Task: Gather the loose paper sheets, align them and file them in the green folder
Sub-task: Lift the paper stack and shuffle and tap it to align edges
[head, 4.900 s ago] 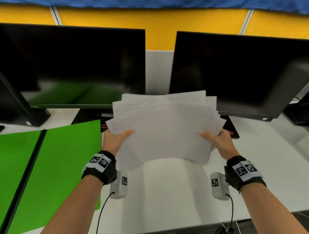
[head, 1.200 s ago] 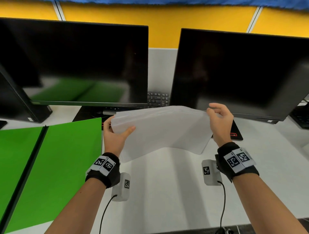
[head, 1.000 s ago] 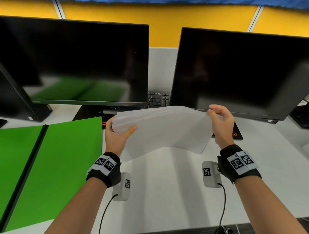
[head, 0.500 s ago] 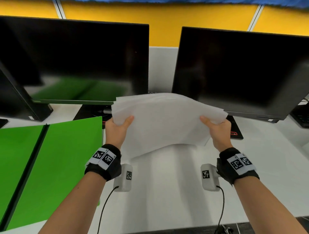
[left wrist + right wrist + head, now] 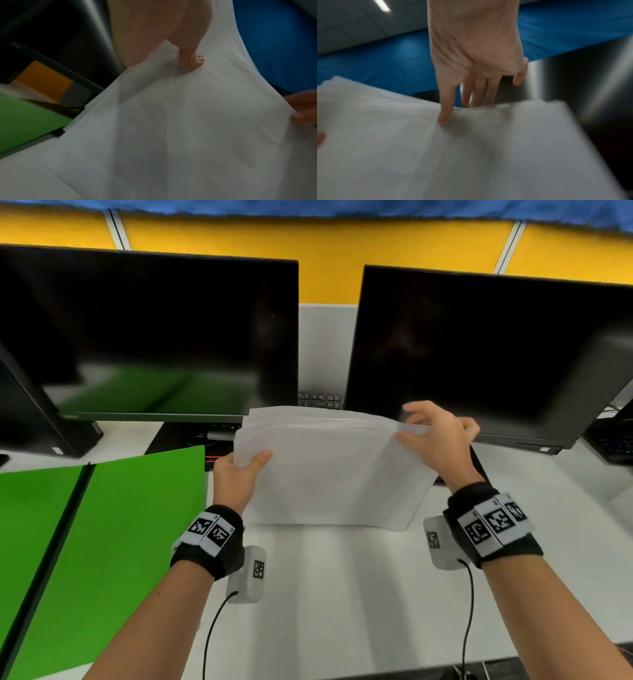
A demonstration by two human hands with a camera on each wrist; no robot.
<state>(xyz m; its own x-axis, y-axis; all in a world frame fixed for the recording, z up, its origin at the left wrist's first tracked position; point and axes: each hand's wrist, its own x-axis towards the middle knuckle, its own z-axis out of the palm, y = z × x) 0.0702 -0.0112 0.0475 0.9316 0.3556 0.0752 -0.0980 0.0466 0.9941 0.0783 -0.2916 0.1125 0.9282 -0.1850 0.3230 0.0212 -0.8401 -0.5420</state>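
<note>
A stack of white paper sheets (image 5: 329,474) stands upright on its lower edge on the white desk (image 5: 342,594), bowed slightly towards me. My left hand (image 5: 241,470) grips its left edge, thumb on the front face. My right hand (image 5: 433,436) pinches the top right corner, with the thumb in front and the fingers behind. In the left wrist view my thumb (image 5: 192,60) presses on the sheets (image 5: 171,135). The right wrist view shows my right hand (image 5: 462,109) on the top edge of the sheets (image 5: 436,155). The green folder (image 5: 120,542) lies open flat to the left.
Two dark monitors (image 5: 154,337) (image 5: 496,354) stand close behind the sheets, with a keyboard (image 5: 320,400) between them. A black monitor base (image 5: 185,436) sits beside the folder's far corner. Another dark device (image 5: 30,419) stands at far left.
The sheets, lifted half a second ago, have come back down onto the desk on their lower edge. My right hand has moved from the right side edge to the top right corner.
</note>
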